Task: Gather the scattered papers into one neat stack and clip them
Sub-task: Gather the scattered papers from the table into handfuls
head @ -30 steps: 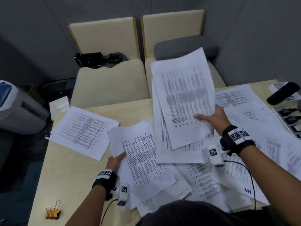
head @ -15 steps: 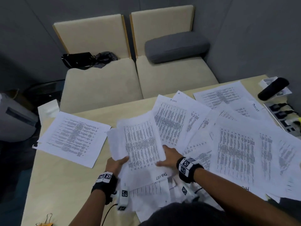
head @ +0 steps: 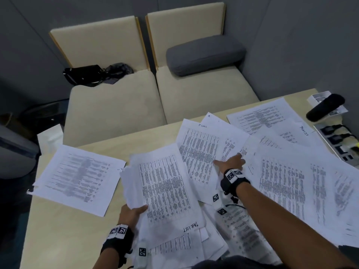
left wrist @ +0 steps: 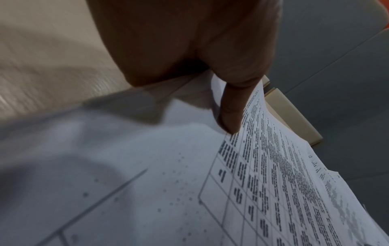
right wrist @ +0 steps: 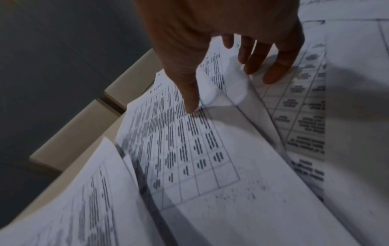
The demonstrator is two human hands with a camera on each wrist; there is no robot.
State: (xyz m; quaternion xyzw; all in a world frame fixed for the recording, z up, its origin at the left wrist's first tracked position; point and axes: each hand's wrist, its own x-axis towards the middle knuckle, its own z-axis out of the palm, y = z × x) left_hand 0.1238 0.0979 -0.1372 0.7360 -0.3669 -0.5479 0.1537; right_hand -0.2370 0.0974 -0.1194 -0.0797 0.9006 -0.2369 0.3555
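Observation:
Printed white sheets lie scattered over the pale wooden table [head: 64, 230]. My left hand [head: 134, 210] grips the left edge of a gathered bundle of papers [head: 165, 187] in front of me. In the left wrist view its thumb [left wrist: 229, 113] presses on top of the bundle [left wrist: 273, 183], and its fingers are hidden beneath. My right hand [head: 231, 164] reaches to the right edge of a sheet marked "IT LOGS" [head: 198, 150]. There the thumb [right wrist: 192, 99] lies on the sheet [right wrist: 179, 141] and the fingers [right wrist: 273, 66] are under its lifted edge. No clip is in view.
One sheet [head: 77, 177] lies apart at the table's left. More overlapping sheets [head: 281, 181] cover the right side. A power strip [head: 338, 144] and a black object [head: 324, 107] sit at the far right. Beyond the table stand two beige seats with a grey cushion [head: 204, 53] and a black bag [head: 83, 74].
A second ago my right hand held sheets up in the air. It laid them on the bundle, then moved out to the "IT LOGS" sheet. My left hand has kept hold of the bundle.

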